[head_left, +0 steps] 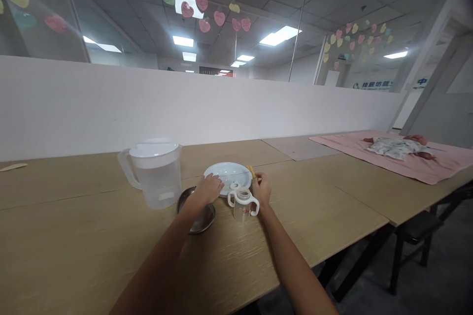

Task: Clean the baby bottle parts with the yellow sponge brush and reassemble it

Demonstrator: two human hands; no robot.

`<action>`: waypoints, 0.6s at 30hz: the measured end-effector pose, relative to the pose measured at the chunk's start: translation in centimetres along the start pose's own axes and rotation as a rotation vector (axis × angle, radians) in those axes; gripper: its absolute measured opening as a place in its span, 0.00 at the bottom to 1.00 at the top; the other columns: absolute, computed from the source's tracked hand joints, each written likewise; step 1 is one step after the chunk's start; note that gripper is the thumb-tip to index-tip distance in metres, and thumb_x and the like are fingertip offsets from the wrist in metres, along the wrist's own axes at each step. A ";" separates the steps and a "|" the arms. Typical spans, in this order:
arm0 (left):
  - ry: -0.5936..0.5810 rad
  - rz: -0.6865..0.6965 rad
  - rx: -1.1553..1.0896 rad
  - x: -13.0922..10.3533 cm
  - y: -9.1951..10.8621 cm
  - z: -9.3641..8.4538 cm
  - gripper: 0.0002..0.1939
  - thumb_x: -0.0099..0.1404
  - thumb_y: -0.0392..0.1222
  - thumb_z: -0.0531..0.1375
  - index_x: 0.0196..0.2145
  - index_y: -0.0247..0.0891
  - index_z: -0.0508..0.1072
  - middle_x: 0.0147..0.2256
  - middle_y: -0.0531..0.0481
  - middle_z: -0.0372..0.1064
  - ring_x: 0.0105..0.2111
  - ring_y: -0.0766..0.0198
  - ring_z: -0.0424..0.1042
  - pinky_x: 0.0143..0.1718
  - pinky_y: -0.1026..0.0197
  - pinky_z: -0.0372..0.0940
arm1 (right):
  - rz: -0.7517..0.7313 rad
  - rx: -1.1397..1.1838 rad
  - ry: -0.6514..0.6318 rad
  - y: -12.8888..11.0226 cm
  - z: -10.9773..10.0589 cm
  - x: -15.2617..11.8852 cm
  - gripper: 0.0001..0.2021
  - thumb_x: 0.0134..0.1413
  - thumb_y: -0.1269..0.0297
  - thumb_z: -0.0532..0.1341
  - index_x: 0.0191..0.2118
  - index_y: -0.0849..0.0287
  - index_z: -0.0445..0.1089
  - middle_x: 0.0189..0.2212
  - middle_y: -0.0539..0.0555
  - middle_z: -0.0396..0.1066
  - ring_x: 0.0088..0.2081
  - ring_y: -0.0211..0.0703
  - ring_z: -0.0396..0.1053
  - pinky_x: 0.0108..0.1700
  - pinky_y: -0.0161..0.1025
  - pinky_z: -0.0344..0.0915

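Note:
My left hand (210, 189) is palm down at the front left of a white basin (229, 166), its fingers reaching over the rim; the fingertips are partly hidden. At the basin's right edge, my right hand (261, 188) pinches a slim yellow piece (251, 171) whose kind I cannot make out. In front of the basin stands an uncapped clear baby bottle (242, 210) with two white handles, close to my right hand. A small white part (234, 185) shows just behind the bottle. Under my left wrist lies a dark metal tray (204, 220).
A lidded clear pitcher (161, 177) holding water stands left of the basin. To the far right, a baby doll (397, 147) in patterned clothes lies on a pink cloth (424, 171). The wooden table (92, 246) meets a white wall (221, 108). A dark stool (421, 226) stands beyond its edge.

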State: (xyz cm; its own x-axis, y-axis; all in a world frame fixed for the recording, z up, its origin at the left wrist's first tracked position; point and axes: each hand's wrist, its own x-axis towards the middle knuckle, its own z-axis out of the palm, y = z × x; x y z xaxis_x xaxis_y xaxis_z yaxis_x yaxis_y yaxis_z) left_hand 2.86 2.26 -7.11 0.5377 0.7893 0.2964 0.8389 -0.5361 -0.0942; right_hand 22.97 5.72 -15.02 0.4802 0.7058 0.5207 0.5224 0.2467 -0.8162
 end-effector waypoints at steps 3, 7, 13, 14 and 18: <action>-0.058 -0.006 0.034 -0.2 -0.2 0.7 0.16 0.66 0.38 0.47 0.32 0.34 0.73 0.36 0.40 0.72 0.41 0.57 0.68 0.44 0.55 0.62 | -0.004 -0.023 0.006 0.2 0.1 0.1 0.13 0.50 0.62 0.49 0.37 0.61 0.67 0.33 0.57 0.70 0.30 0.42 0.65 0.34 0.35 0.59; -0.051 -0.045 0.040 0.0 -0.4 0.8 0.19 0.68 0.43 0.45 0.33 0.34 0.74 0.38 0.40 0.72 0.43 0.58 0.68 0.46 0.55 0.61 | 0.019 -0.149 0.005 0.3 0.2 0.2 0.12 0.49 0.65 0.50 0.33 0.61 0.69 0.31 0.57 0.70 0.31 0.44 0.66 0.33 0.36 0.58; -0.014 -0.075 0.015 -0.1 -1.0 1.7 0.23 0.68 0.48 0.44 0.38 0.35 0.76 0.52 0.39 0.65 0.54 0.52 0.61 0.53 0.49 0.56 | 0.134 -0.397 -0.155 0.8 0.3 0.0 0.09 0.48 0.67 0.53 0.30 0.60 0.71 0.29 0.59 0.71 0.31 0.46 0.69 0.31 0.37 0.58; -0.016 -0.082 0.006 -0.1 -1.1 1.8 0.23 0.68 0.49 0.44 0.38 0.35 0.76 0.52 0.39 0.65 0.54 0.51 0.60 0.53 0.49 0.55 | 0.131 -0.416 -0.186 0.9 0.3 -0.1 0.09 0.48 0.66 0.54 0.31 0.60 0.71 0.29 0.59 0.71 0.31 0.46 0.69 0.31 0.37 0.58; -0.013 -0.099 -0.007 -0.1 -1.4 2.2 0.24 0.68 0.51 0.44 0.40 0.34 0.75 0.47 0.38 0.69 0.54 0.49 0.61 0.53 0.48 0.55 | 0.070 -0.447 -0.227 1.3 0.3 -0.3 0.06 0.47 0.64 0.57 0.31 0.58 0.69 0.27 0.56 0.71 0.29 0.44 0.69 0.28 0.35 0.57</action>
State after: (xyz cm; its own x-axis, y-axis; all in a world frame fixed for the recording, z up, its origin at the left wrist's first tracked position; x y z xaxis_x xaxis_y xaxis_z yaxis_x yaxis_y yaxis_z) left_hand 1.83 3.57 -9.08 0.4533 0.8421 0.2920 0.8874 -0.4573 -0.0587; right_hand 23.25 6.06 -16.30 0.3858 0.8492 0.3606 0.7687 -0.0798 -0.6346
